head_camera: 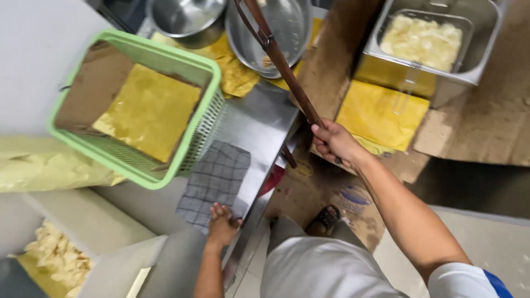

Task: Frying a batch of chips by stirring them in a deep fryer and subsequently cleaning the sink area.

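Wooden handle [287, 72] sits clamped in your right hand [334, 142]; your left hand [222, 226] lies flat on the checked cloth [215, 179], holding nothing; green basket [199, 66] at ten o'clock on the steel desk [259, 124].

White tee, blue trim, maybe sandal

right hand [333, 142] gripped around a long brown wooden handle [280, 60], which slants up over a round metal bowl [276, 33]. left hand [221, 223] resting on a grey checked cloth [215, 179] at the near edge of the steel worktop [259, 124]. green plastic basket [193, 60], lined with yellowed paper, toward the worktop's left side. rectangular metal fryer [480, 38] with pale contents, upper right.
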